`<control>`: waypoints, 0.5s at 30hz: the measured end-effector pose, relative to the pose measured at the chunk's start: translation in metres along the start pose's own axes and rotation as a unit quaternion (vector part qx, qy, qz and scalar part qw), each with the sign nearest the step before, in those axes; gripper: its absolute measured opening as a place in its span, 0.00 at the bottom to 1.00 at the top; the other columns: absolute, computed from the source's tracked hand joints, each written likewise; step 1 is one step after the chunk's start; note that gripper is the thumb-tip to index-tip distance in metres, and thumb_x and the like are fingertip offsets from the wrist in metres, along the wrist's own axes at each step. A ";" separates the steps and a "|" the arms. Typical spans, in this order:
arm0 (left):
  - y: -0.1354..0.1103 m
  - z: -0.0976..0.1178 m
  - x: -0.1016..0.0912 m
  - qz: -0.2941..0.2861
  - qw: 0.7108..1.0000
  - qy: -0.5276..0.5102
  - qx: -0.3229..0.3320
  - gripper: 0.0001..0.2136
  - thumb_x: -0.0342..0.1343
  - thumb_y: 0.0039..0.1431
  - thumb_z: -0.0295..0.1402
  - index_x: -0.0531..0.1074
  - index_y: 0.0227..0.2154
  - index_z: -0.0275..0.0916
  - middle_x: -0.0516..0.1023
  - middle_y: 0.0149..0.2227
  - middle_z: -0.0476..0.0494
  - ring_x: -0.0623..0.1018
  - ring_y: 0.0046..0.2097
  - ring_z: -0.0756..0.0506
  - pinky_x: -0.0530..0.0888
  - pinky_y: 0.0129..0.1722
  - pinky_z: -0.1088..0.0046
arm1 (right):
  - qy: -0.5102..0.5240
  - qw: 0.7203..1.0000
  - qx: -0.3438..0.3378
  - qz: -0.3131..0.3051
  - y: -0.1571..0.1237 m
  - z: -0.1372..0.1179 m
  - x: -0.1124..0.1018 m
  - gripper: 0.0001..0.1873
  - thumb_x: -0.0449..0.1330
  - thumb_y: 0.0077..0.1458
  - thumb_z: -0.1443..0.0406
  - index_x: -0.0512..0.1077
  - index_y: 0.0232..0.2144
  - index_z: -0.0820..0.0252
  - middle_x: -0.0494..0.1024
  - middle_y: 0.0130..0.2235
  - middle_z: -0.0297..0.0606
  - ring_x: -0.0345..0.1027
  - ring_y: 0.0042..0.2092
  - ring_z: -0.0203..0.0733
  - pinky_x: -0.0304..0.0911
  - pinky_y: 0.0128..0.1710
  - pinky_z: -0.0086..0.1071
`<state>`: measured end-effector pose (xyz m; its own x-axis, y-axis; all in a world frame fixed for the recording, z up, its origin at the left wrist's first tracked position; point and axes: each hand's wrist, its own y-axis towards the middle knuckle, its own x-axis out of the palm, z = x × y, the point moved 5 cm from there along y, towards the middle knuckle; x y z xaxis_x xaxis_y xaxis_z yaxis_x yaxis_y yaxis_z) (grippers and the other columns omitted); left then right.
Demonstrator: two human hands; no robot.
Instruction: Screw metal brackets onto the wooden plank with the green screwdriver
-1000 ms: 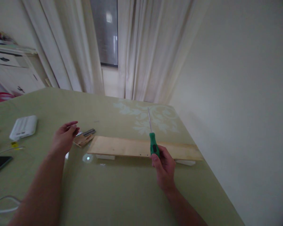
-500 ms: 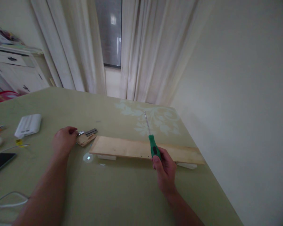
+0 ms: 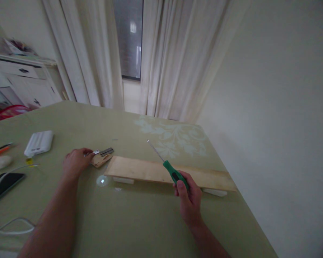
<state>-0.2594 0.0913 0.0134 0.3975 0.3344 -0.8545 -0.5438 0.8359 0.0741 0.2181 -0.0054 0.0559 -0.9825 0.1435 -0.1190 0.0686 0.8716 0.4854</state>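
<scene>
The screwdriver point(image 3: 170, 169) has a slim, straight, silver-coloured metal shaft and a rounded green handle with a black inset. It is located above the near edge of the long, flat, pale wooden board point(image 3: 142, 169), tilted, with its tip directed up and to the left, beyond the board. The right hand point(image 3: 190, 197) grasps the lower handle; the fingers wrap around it and the thumb lies along its near side.

The board lies lengthwise on the pale green table point(image 3: 140, 222). Two small dark spots mark its near edge, close to the right hand. A whitish block point(image 3: 123, 180) shows beneath its left part, and a pale, wedge-like block point(image 3: 214, 192) beneath its right part.

The left hand point(image 3: 76, 163) has its fingertips at a small, shiny metal piece point(image 3: 96, 152); whether they grip it cannot be told. Just beside are a narrow, dark grey metal strip point(image 3: 106, 152) and a small, flat, light-brown wooden piece point(image 3: 98, 162), near the board's left end.
</scene>
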 end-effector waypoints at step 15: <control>-0.013 0.007 -0.019 0.029 0.997 0.033 -0.059 0.14 0.55 0.64 0.34 0.79 0.47 0.36 0.83 0.50 0.30 0.80 0.52 0.31 0.76 0.49 0.55 | 0.006 1.000 0.006 0.000 0.000 0.004 -0.001 0.14 0.59 0.69 0.56 0.77 0.49 0.57 0.76 0.29 0.33 0.65 0.25 0.34 0.62 0.24 0.27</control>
<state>-0.2552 0.0773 0.0322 0.3152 0.3477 -0.8831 -0.6498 0.7572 0.0662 0.2201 -0.0040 0.0528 -0.9847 0.1369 -0.1081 0.0697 0.8769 0.4755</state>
